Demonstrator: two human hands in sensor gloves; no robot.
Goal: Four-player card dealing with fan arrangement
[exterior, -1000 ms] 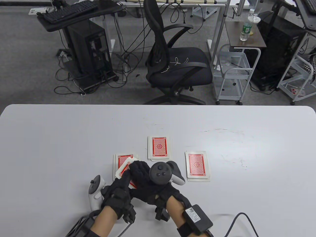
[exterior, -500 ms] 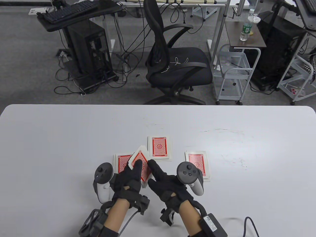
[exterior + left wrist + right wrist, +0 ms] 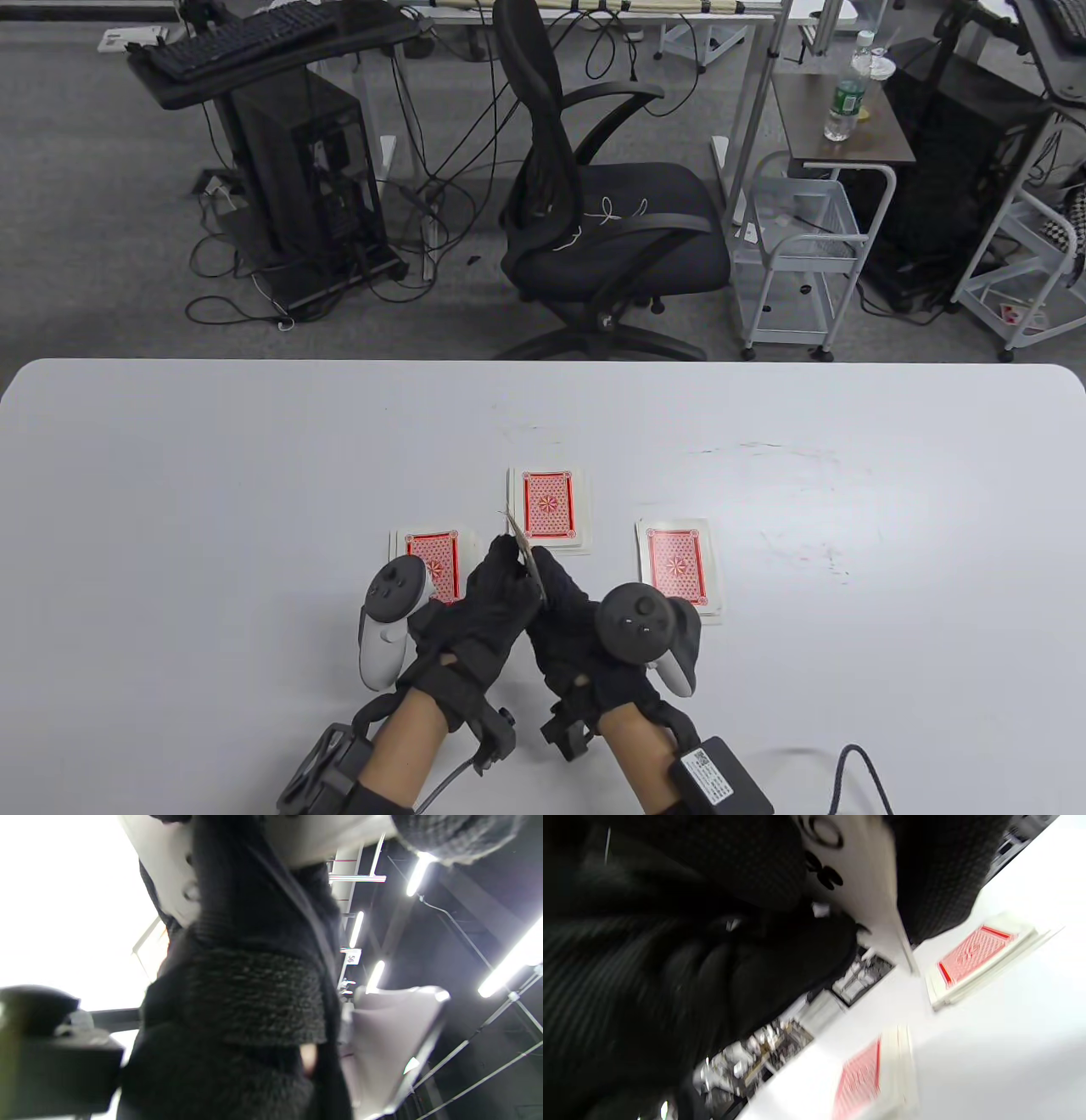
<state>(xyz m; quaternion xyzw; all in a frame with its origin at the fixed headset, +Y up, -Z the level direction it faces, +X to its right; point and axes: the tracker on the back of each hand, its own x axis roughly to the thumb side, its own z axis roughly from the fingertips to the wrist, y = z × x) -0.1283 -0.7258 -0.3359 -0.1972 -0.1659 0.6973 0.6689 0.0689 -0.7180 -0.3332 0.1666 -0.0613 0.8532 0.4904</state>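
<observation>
1. Our left hand (image 3: 475, 615) and right hand (image 3: 573, 632) are pressed together near the table's (image 3: 170, 509) front edge, and between them they hold a packet of cards (image 3: 519, 543) stood on edge, only its thin edge showing from above.
2. In the right wrist view, faces with black pips sit between the gloved fingers (image 3: 933, 878); exactly which fingers do the clamping we cannot tell.
3. Three face-down piles lie beyond the hands: the left pile (image 3: 428, 560) partly behind our left hand, the middle pile (image 3: 549, 508) just past the fingertips, the right pile (image 3: 679, 570) off to the right.
4. We judge the cards light, thin, springy and slick, likely to slide apart; better to pinch near one short end and spread from there.
</observation>
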